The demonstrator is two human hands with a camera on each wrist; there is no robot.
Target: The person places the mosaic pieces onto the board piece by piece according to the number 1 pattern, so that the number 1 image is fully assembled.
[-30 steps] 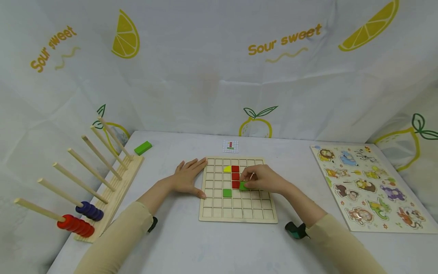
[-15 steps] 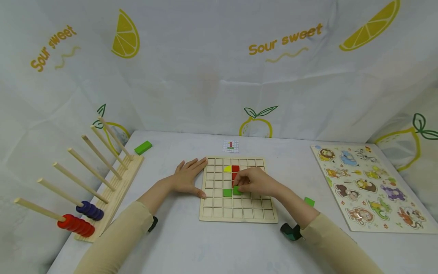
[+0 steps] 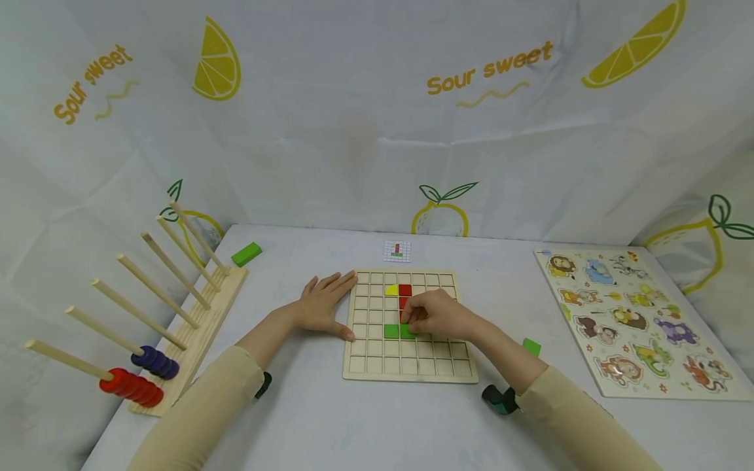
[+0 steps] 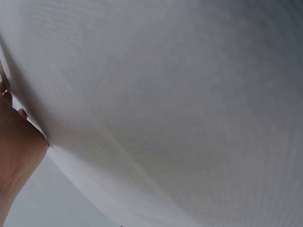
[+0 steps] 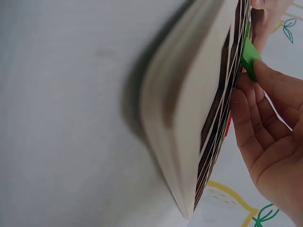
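Note:
A wooden grid board [image 3: 377, 367] lies flat on the table. My right hand [image 3: 438, 315] is over it, pinching a green square tile [image 3: 408, 331] at a cell below the red tiles [image 3: 404, 290]. In the right wrist view the thumb presses this green tile [image 5: 250, 59], which is tilted against the board. Directly left of it another green tile [image 3: 391, 331] sits in its cell. A yellow tile [image 3: 391, 290] with a curved side is beside the top red one. My left hand [image 3: 321, 307] rests on the table with spread fingers, touching the board's left edge.
A small pattern card [image 3: 397, 251] lies behind the board. On the left stands a peg rack [image 3: 203, 340] with red and blue rings, a green block [image 3: 246, 254] behind it. Another green piece [image 3: 532, 347] lies beyond the right forearm, near an animal puzzle board [image 3: 642, 320].
My right hand has moved left and slightly nearer with the green tile, from right of the red column to below it. The tile now sits lower, beside the other green one. The left hand stays still.

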